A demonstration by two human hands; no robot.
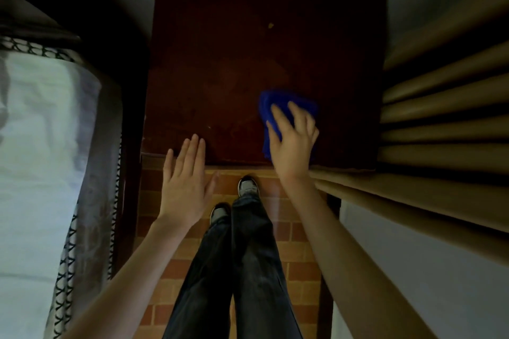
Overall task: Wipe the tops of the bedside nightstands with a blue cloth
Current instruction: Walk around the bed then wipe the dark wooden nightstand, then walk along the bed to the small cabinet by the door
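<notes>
A dark reddish-brown nightstand top (pixel 234 63) fills the middle of the view. A crumpled blue cloth (pixel 278 103) lies on its near right part. My right hand (pixel 293 143) presses flat on the cloth with fingers spread over it, blurred by motion. My left hand (pixel 186 184) hovers at the front edge of the nightstand, fingers straight and together, holding nothing. A small yellowish speck (pixel 270 25) sits on the far part of the top.
A bed with white sheet and patterned trim (pixel 41 159) runs along the left. Tan pleated curtains (pixel 440 124) hang close on the right. My legs and shoes (pixel 248 187) stand on a brick-patterned floor (pixel 292 239) in the narrow gap.
</notes>
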